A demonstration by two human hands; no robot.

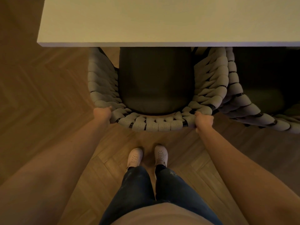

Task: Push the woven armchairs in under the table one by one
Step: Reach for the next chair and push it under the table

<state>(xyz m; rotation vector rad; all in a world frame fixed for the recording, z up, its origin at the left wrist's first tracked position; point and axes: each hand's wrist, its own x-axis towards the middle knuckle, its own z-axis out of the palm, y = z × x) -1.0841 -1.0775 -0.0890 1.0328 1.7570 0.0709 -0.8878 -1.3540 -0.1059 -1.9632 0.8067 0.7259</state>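
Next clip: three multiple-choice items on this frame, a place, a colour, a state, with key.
1. Where is the second woven armchair relative to the held woven armchair?
A. on its right
B. on its left
C. behind the person

2. What colour is the held chair's seat cushion?
A. red
B. dark
C. white

3. What are the left hand and right hand doing?
A. hanging free
B. one grips
C. both grip the backrest rim

Key:
1 A, it stands at the frame's right.
2 B, it looks near black under the white table.
3 C, fingers curl over the woven rim.
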